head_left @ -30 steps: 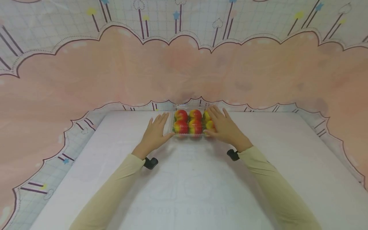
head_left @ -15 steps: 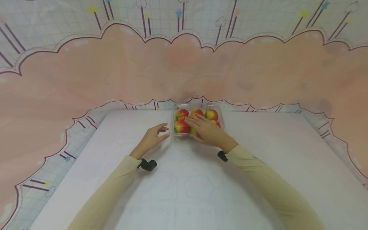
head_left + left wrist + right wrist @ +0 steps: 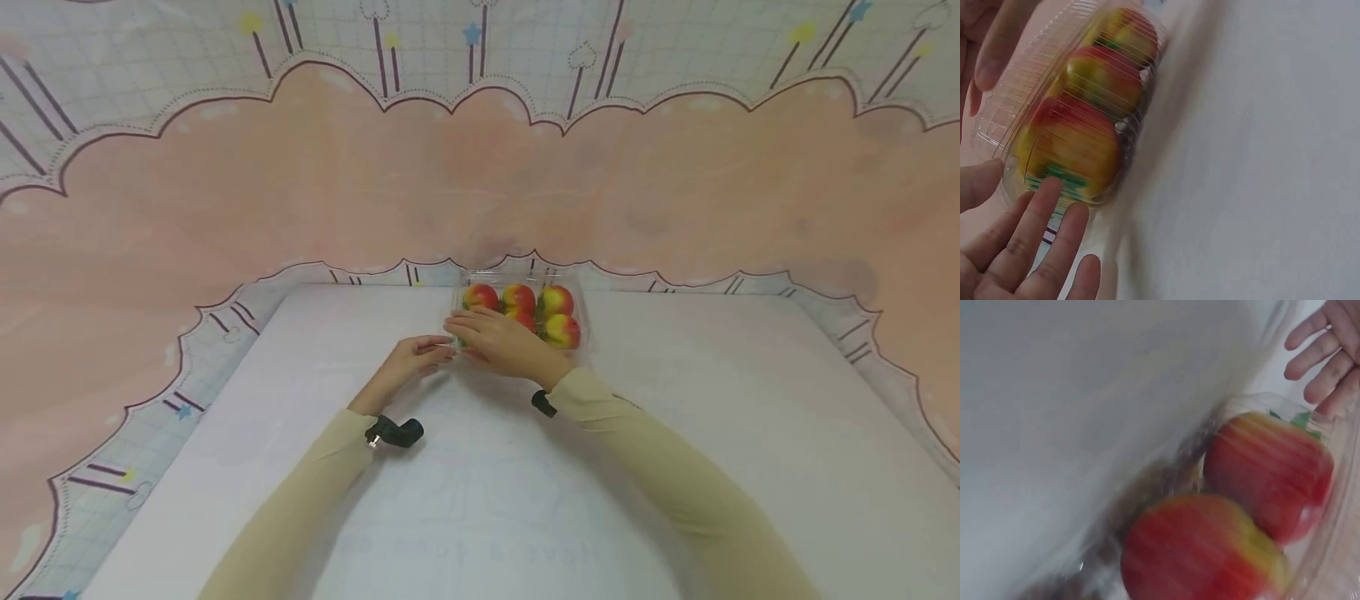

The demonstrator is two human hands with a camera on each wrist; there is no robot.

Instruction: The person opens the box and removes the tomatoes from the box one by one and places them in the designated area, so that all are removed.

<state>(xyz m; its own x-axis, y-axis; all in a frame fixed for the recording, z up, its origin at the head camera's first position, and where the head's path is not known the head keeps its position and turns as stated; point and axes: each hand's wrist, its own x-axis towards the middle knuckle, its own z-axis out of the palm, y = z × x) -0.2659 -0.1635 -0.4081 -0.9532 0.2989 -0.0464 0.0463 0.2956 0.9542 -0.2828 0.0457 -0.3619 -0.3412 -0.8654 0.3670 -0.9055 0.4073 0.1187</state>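
Observation:
A clear plastic box holding several red and yellow fruits stands at the table's far edge. The right hand lies over the box's front left corner, fingers extended to the left. Beside that corner, the left hand has its fingertips at the box's left end. In the left wrist view, the left hand's fingers are spread next to the nearest fruit, a green leaf near them. The right wrist view shows two red fruits through the plastic, with the left hand beyond them.
A white table extends in front of the box and to both sides. Behind it hangs a peach-coloured patterned cloth. Each wrist carries a small black camera, the left one close above the table.
The right hand has moved left across the box, from its right end to its left front corner. The left hand has drawn back slightly, its fingers bending and then reaching the box's left end.

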